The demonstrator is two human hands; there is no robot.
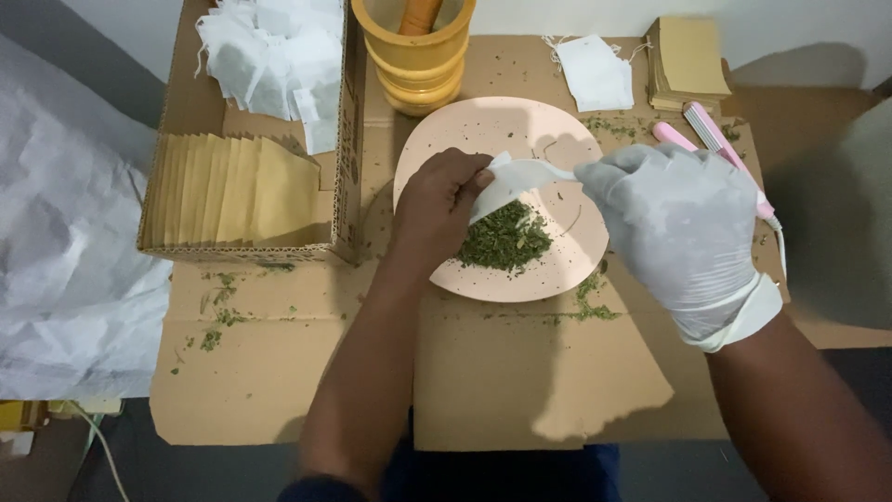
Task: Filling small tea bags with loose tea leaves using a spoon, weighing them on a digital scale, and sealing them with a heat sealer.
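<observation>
My bare left hand [437, 200] pinches a small white filter bag [497, 191] open over a pale pink plate [483, 125]. A heap of dried green herb [506, 240] lies on the plate just below the bag. My right hand [683, 228], in a white glove, holds a white spoon [544, 170] whose bowl reaches into the mouth of the bag. Both hands meet above the middle of the plate.
A cardboard box [344, 121] at left holds tan envelopes [232, 191] and white filter bags [265, 51]. A yellow mortar with pestle [415, 51] stands behind the plate. One white bag [595, 72], stacked tan envelopes [689, 60] and a pink tool [720, 144] lie at right. Herb crumbs dot the cardboard sheet [483, 381].
</observation>
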